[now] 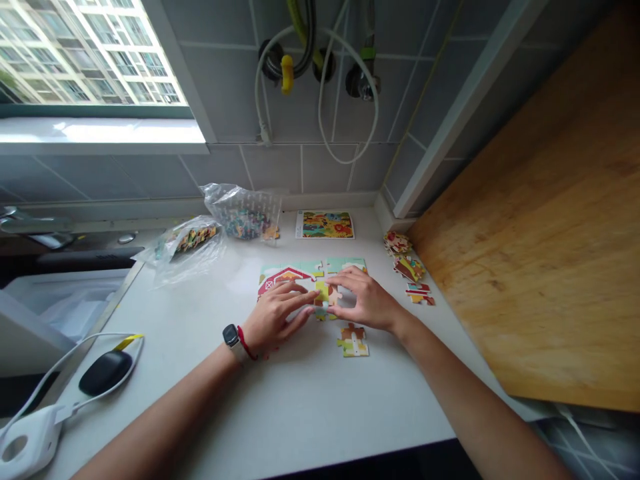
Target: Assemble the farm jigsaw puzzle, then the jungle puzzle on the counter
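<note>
A partly assembled jigsaw puzzle [293, 273] lies flat on the white counter, showing a red barn outline and pale green edges. My left hand [280, 313], with a watch and red band at its wrist, reaches over its lower left part, fingers stretched out. Its index fingertip touches a yellow and brown puzzle piece [324, 292]. From the other side my right hand [369, 299] holds that piece between thumb and fingers. Just below, a brown and green puzzle piece [353, 341] lies apart. My left hand hides part of the puzzle and small reddish bits beneath it.
Behind the puzzle lies a picture card [325, 225]. Plastic bags of pieces [245, 217] stand back left. Loose pieces [409, 268] lie in piles near the wooden board [540, 220] at right. A black mouse-shaped object [105, 373] and white cable lie at left.
</note>
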`<state>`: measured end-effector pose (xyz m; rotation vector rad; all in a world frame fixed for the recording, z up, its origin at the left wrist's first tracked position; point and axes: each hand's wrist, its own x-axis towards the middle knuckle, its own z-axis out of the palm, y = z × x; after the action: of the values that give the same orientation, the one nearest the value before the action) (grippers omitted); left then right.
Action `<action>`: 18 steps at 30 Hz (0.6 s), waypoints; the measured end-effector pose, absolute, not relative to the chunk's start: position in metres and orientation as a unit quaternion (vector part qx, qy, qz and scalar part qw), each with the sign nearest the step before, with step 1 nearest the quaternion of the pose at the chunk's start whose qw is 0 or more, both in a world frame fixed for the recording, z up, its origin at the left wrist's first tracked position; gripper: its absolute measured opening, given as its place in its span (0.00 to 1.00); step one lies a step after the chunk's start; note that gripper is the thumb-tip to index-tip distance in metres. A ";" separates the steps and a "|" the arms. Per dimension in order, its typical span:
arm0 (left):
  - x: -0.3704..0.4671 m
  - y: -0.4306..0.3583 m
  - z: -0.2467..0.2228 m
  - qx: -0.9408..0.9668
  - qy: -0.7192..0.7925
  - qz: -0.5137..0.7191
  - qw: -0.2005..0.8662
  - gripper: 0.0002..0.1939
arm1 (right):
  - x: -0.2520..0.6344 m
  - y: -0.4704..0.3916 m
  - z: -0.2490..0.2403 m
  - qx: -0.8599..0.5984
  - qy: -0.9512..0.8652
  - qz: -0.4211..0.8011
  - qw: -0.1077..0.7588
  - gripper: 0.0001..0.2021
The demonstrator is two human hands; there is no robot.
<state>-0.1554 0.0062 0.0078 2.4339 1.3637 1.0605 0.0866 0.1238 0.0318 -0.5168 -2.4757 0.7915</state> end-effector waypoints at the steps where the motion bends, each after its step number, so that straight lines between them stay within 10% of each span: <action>1: -0.156 0.006 0.008 0.795 0.465 0.380 0.086 0.16 | 0.087 0.123 0.033 -0.177 -0.911 0.300 0.219 0.23; 18: -0.156 0.015 0.009 0.817 0.460 0.333 0.096 0.11 | 0.100 0.157 -0.010 -0.347 -0.881 0.213 0.240 0.21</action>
<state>-0.1561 0.0149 0.0086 2.4206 1.3636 0.9870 0.0999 0.1575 -0.0104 -0.9494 -2.4131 0.5828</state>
